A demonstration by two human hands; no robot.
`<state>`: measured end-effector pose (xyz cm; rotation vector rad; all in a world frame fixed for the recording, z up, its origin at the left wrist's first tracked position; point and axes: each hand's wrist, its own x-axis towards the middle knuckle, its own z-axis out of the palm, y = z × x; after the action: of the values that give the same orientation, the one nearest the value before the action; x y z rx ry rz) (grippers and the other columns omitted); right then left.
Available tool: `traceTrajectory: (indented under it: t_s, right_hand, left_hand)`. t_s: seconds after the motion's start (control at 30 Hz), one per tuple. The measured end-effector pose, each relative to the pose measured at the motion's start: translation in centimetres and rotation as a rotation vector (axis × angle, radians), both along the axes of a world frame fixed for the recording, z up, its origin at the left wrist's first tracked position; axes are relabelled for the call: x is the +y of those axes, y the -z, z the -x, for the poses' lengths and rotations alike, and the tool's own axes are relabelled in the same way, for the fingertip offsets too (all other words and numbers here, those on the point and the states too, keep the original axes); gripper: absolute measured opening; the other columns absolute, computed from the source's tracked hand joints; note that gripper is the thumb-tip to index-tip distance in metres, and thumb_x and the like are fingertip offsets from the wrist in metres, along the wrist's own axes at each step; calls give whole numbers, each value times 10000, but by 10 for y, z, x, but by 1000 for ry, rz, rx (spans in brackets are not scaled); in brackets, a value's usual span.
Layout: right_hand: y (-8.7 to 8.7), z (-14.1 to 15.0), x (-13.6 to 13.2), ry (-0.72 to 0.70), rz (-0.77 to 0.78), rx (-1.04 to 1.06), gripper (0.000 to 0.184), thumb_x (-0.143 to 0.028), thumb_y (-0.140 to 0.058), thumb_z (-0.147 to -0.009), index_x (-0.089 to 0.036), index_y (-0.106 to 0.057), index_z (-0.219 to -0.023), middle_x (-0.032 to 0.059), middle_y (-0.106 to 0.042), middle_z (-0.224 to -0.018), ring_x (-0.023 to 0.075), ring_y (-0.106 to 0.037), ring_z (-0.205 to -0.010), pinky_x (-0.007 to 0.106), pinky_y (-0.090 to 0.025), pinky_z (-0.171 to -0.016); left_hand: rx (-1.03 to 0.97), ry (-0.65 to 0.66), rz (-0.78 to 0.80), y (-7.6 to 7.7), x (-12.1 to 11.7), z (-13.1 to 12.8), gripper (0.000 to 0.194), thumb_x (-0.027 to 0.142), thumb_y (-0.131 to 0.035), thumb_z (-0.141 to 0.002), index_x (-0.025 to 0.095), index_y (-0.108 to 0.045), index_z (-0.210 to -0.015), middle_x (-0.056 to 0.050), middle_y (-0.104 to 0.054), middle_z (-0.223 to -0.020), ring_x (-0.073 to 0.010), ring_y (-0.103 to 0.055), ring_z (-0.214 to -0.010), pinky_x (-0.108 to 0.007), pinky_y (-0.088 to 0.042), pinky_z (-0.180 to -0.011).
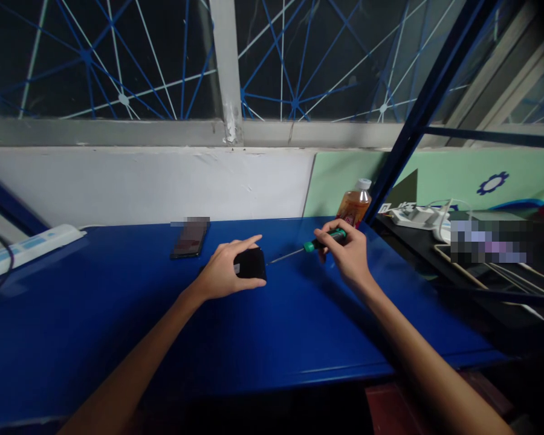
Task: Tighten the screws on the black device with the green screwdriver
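Note:
My left hand (225,270) grips a small black box-like object (251,264) that rests on the blue table (118,314), thumb and fingers wrapped round its sides. My right hand (347,252) is closed on the green-and-black handle of a screwdriver (315,243). Its thin metal shaft points left, and the tip comes close to the black object's right edge; whether it touches I cannot tell.
A dark phone (190,238) lies flat behind my left hand. A white power strip (27,246) sits at the far left edge. An orange-liquid bottle (354,204) stands by a blue shelf post. At right, a darker surface holds white adapters (417,215) and cables.

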<state>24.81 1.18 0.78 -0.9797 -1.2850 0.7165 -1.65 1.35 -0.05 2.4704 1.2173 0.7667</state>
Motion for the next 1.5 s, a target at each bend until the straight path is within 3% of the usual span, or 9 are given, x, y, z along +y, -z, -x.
traceTrajectory:
  t_s: [0.2,0.6,0.83,1.03,1.27,1.43,1.5]
  right_hand:
    - [1,4,-3,-18,-31,11,216,-306,-708,-775,-185,-538,-719,-52,-536,-521,90,-525,-355,224,-411,-380]
    - [5,5,-4,-38,-37,-34,226,-351,-694,-795,-193,-535,-763,-56,-529,-516,100,-527,-380,226,-420,-397]
    - [1,-3,-5,-273,-24,12,173,-306,-608,-844,-214,-503,-946,-29,-583,-716,123,-601,-487,262,-487,-472]
    - [3,1,-6,-114,-64,-29,239,-333,-655,-826,-233,-515,-992,-57,-524,-674,90,-542,-392,231,-446,-388]
    - [5,1,-6,-273,-59,46,302,-292,-601,-843,-258,-445,-1099,-18,-578,-869,90,-588,-450,245,-483,-429]
    - [5,3,-7,-78,-44,-29,218,-342,-659,-827,-225,-520,-950,-69,-510,-616,87,-528,-359,214,-415,-351]
    - [6,2,-6,-75,-40,-55,176,-351,-613,-862,-219,-539,-951,-72,-497,-560,100,-535,-371,226,-430,-377]
  left_hand:
    - [-127,-11,5,-10,-3,1,773,442,-744,-686,218,-470,-1373,-117,-641,-1195,-297,-592,-1071,-485,-428,-968]
    - [-112,-4,-3,-8,-3,-1,773,420,-745,-682,220,-472,-1377,-116,-648,-1188,-300,-590,-1058,-493,-442,-949]
    - [-81,-22,5,-8,-3,0,785,449,-741,-678,215,-471,-1378,-114,-649,-1193,-313,-573,-1083,-499,-420,-954]
    - [-60,-26,9,-6,-2,1,802,461,-748,-668,238,-464,-1383,-110,-640,-1208,-322,-559,-1101,-516,-397,-967]
    - [-69,-30,-1,-4,-1,2,777,441,-734,-672,249,-472,-1379,-110,-646,-1198,-331,-558,-1098,-530,-397,-958]
    - [-62,-27,-3,-5,-1,2,791,461,-741,-668,252,-468,-1380,-106,-648,-1198,-328,-561,-1094,-533,-392,-964]
    - [-63,-30,1,-5,-2,1,795,466,-743,-668,259,-464,-1383,-103,-647,-1200,-328,-558,-1099,-529,-394,-962]
